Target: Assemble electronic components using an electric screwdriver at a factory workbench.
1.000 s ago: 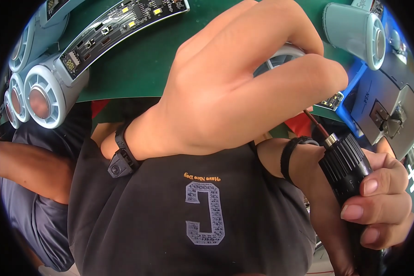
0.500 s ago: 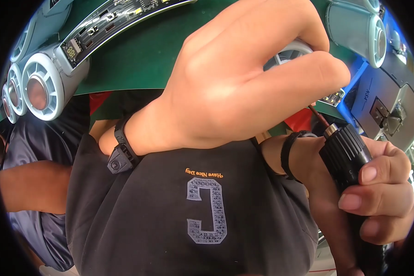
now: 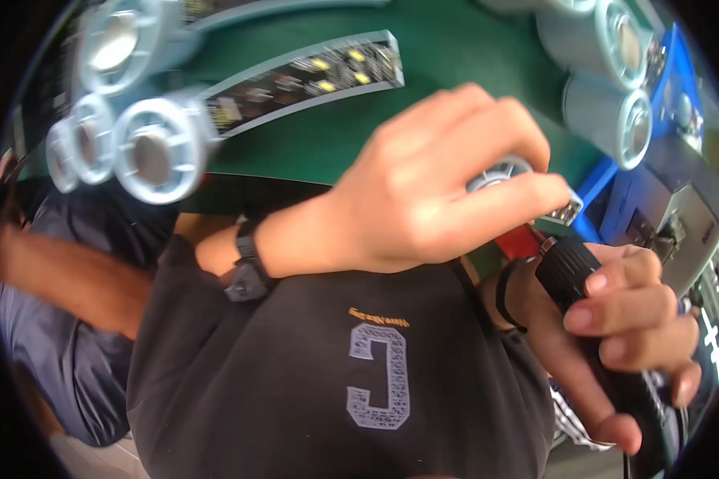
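Right hand (image 3: 625, 319), closed around a black electric screwdriver (image 3: 567, 275), could jab the left hand (image 3: 447, 188), curled round a pale-blue ring-ended housing (image 3: 499, 171) near the edge of the green surface (image 3: 471, 48), should the bit (image 3: 540, 233), its tip hidden, slip.

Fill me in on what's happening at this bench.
A person's left hand is curled around a light-blue housing, much of it hidden by the fingers. The right hand grips a black electric screwdriver, its bit angled up toward that housing; whether they touch can't be seen. More light-blue cylindrical units sit to the left and right on the green work mat, one bearing a curved circuit board.
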Demonstrator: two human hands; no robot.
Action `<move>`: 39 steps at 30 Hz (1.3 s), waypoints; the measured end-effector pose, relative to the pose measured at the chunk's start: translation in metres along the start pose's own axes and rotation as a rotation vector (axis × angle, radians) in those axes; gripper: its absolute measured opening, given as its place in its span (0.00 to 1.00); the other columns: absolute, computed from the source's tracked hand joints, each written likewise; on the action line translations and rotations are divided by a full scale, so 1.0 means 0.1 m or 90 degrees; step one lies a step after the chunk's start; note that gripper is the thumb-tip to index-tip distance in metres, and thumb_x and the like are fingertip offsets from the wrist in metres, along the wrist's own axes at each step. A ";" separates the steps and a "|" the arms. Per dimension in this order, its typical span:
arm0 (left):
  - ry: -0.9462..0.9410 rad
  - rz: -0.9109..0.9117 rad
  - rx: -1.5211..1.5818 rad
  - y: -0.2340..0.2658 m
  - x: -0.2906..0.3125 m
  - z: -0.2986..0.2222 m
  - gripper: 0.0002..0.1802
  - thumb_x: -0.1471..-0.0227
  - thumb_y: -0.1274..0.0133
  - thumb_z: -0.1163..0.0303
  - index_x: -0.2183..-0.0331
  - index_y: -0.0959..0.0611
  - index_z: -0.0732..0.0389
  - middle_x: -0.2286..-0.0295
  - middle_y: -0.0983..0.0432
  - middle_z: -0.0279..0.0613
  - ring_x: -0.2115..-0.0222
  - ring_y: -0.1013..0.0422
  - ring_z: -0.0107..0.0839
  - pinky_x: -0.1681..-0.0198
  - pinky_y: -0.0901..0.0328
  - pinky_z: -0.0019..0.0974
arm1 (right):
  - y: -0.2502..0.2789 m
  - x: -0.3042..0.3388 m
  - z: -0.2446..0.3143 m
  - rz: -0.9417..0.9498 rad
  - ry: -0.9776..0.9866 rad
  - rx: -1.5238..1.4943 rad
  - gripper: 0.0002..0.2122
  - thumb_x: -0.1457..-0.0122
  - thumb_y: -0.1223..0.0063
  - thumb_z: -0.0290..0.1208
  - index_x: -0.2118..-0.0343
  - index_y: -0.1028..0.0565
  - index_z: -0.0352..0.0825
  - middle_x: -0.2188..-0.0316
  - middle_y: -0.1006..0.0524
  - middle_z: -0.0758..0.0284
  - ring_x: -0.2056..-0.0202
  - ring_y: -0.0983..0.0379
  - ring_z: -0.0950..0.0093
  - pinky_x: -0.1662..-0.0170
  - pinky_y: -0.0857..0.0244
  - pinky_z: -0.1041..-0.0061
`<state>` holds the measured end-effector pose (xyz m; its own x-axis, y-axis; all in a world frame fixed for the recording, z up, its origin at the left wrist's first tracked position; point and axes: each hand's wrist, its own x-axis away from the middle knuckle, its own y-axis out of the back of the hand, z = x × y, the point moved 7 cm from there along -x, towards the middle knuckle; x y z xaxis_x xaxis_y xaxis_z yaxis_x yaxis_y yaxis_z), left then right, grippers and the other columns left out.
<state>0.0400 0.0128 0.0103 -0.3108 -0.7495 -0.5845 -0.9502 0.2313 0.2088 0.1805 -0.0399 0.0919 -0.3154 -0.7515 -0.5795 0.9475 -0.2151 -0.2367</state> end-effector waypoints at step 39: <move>-0.033 0.022 0.134 0.67 1.30 -0.46 0.31 0.55 0.31 0.78 0.49 0.26 0.63 0.60 0.22 0.50 0.64 0.23 0.51 0.60 0.27 0.47 | -0.43 0.45 0.93 0.756 -0.216 -0.251 0.27 0.34 0.33 0.39 0.40 0.25 0.23 0.55 0.18 0.50 0.60 0.16 0.59 0.61 0.21 0.70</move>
<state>-0.0628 -0.0977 -0.0157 -0.3386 -0.7078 -0.6200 -0.9210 0.3843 0.0642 0.1303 -0.1225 0.1481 0.7863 -0.4866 -0.3808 0.5389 0.8415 0.0373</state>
